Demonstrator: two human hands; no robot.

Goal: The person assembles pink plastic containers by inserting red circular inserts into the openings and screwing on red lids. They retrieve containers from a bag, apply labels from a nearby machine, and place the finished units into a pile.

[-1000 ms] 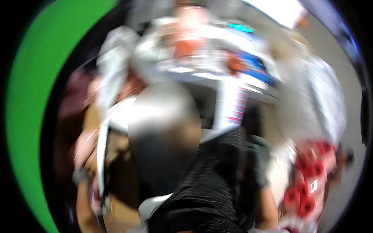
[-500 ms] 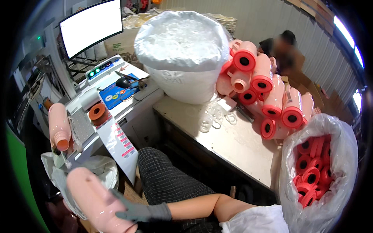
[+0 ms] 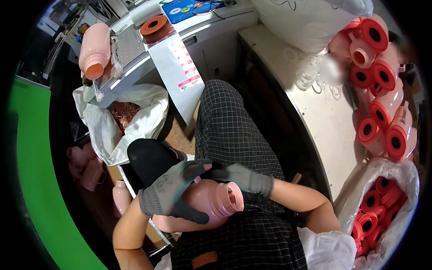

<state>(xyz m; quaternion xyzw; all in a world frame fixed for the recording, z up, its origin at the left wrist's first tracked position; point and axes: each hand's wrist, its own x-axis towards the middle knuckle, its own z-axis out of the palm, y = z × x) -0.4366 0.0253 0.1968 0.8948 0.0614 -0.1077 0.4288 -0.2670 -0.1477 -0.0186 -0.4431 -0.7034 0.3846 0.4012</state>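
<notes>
A pink plastic bottle point(image 3: 211, 204) lies across my lap, its open neck pointing right. My left hand point(image 3: 173, 193), in a grey glove, wraps over the bottle's body from the left. In a matching grey glove, my right hand point(image 3: 245, 178) comes in from the right and holds the bottle's shoulder just behind the neck. Both forearms are bare. My legs in black checked trousers point(image 3: 229, 130) stretch away beneath the bottle.
A white bag of pink shavings point(image 3: 135, 117) stands at my left. Another pink bottle point(image 3: 94, 47) and an orange ring point(image 3: 153, 24) lie on the machine top. The metal table point(image 3: 324, 121) carries red-capped pink bottles point(image 3: 382, 90); a bag of red caps point(image 3: 382, 207) sits below.
The view has dropped from the table and monitor down to my lap. The pink bottle has come from my lower left into my lap, and my right hand has joined it.
</notes>
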